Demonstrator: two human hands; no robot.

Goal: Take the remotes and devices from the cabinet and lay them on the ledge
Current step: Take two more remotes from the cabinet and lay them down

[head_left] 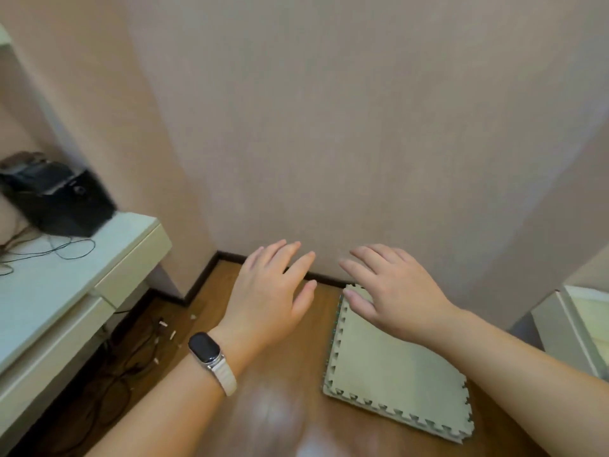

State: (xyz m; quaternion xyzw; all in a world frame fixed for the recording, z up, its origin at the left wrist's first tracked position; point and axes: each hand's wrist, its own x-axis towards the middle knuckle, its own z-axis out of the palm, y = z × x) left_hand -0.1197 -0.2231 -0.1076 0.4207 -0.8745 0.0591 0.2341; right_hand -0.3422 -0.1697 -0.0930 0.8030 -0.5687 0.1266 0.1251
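- Forearms reach in from the bottom edge, both bare; a blurred pale patch lies between them at the very bottom.
- Left wrist wears a band [208, 348]: dark blank screen, white strap, nothing readable on it.
- Stack of grey-green foam mats [395, 374] with puzzle-tooth edges lies flat on the floor, under the right forearm.
- Left hand [267, 291]: palm down, fingers straight and slightly spread, holding nothing.
- Right hand [392, 291]: palm down, fingers spread, holding nothing. Its thumb is over the mats' far corner; cannot tell if it touches.
- Hands sit near each other but apart.
- Wood floor [211, 291], brown, with dark cables [125, 367] and small white scraps on the left.
- White desk [66, 285] on the left, drawer fronts facing in.
- Black box device [62, 196] sits on the desk's far end with a thin wire [66, 250] looped beside it; its front marking is too blurred to read.
- White furniture [566, 324] is cut off at the right edge.
- Dark baseboard [230, 255] runs along the foot of the beige textured wall [329, 127].
- Remotes and cabinet: cannot tell where they are from this view.
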